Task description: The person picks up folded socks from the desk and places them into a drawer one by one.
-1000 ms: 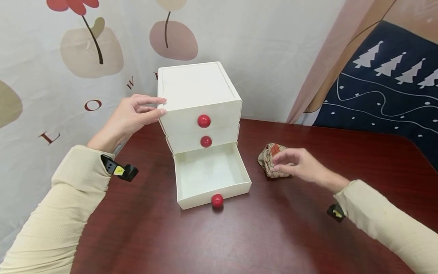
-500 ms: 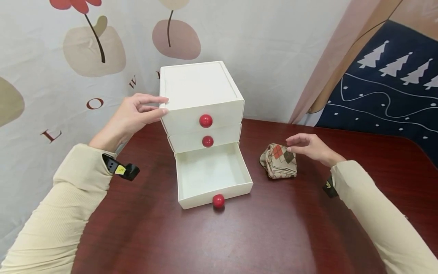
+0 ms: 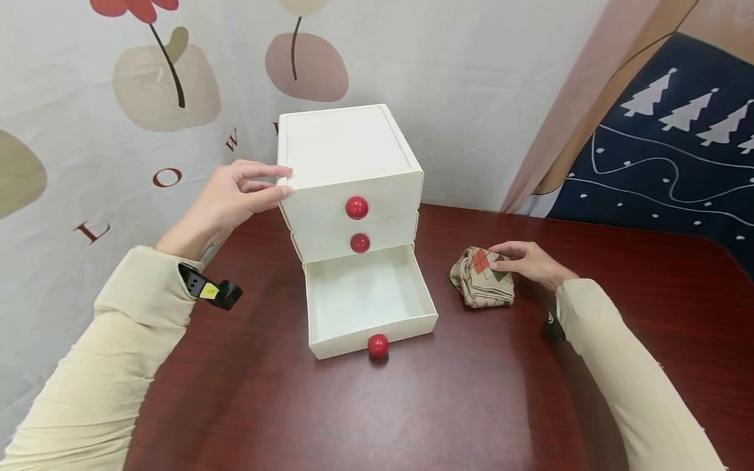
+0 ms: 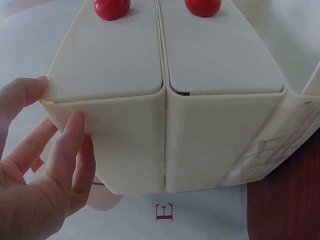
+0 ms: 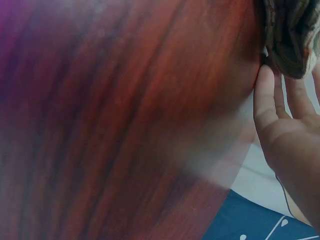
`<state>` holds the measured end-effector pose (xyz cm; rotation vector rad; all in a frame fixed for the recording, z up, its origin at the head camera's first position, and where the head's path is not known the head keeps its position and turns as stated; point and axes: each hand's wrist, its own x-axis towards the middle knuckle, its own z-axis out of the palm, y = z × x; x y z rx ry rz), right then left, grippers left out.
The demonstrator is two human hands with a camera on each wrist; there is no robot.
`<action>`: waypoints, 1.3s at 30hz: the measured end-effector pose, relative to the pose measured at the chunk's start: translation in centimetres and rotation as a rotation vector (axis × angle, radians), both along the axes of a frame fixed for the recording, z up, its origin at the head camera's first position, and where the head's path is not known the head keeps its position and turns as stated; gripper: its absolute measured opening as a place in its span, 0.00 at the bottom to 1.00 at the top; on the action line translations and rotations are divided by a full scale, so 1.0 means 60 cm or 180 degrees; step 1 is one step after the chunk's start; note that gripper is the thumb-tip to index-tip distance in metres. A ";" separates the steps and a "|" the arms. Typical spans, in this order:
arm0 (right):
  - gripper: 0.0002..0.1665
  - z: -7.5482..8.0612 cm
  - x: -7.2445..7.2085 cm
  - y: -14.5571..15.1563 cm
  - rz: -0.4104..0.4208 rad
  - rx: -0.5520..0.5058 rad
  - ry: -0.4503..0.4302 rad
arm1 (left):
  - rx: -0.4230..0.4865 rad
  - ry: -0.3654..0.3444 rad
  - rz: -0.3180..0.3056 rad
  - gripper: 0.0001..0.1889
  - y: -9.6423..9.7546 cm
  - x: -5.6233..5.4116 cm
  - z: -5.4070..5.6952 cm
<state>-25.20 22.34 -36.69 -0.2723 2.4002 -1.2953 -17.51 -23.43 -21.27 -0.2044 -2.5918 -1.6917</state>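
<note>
My left hand (image 3: 226,196) rests its fingertips at the upper left front corner of a white drawer cabinet (image 3: 347,147); the thumb sits right at the front edge in the left wrist view. The cabinet's bottom drawer (image 3: 371,294) is pulled out with nothing in it, and the two drawers above are closed. On the table to the right lies a folded beige argyle cloth (image 3: 485,288) with orange and brown diamonds. My right hand (image 3: 530,261) is at its far right side, thumb over the top and fingers lightly bent. In the right wrist view the fingers reach behind the cloth (image 5: 295,40).
Each drawer carries a round red knob (image 3: 378,345). The dark red wooden table (image 3: 459,405) spans the front. A printed curtain (image 3: 459,85) hangs behind, with a navy tree-patterned cloth (image 3: 665,163) at the right.
My right hand has pulled back from over the cloth to the right, then come in at its far right side. The left hand stays at the cabinet corner.
</note>
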 end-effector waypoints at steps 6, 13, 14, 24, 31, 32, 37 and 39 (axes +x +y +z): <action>0.35 -0.004 -0.001 -0.003 0.0051 -0.0028 0.0019 | 0.0045 0.0006 -0.0021 0.19 0.000 0.002 0.000; 0.34 -0.002 0.000 -0.008 0.0052 0.0056 0.0071 | 0.0097 -0.0019 -0.0033 0.19 0.000 0.001 0.002; 0.33 -0.002 0.001 -0.009 0.0040 0.0040 0.0048 | 0.0112 -0.0022 -0.0033 0.19 0.000 0.001 0.002; 0.30 -0.008 0.010 -0.009 0.0016 -0.0626 -0.0292 | 0.0069 -0.0031 -0.0032 0.19 0.002 0.000 0.001; 0.21 -0.005 0.020 -0.012 -0.0027 -0.1081 -0.0469 | 0.0024 -0.0037 -0.0022 0.19 0.003 0.001 0.003; 0.20 -0.005 0.020 -0.013 -0.0021 -0.1107 -0.0477 | 0.0039 -0.0030 -0.0025 0.19 0.003 0.001 0.003; 0.17 -0.006 0.022 -0.015 -0.0021 -0.1174 -0.0501 | 0.0065 -0.0025 -0.0021 0.19 0.003 0.001 0.003; 0.17 -0.005 0.024 -0.015 -0.0012 -0.1174 -0.0500 | 0.0062 -0.0033 -0.0018 0.19 0.003 0.002 0.003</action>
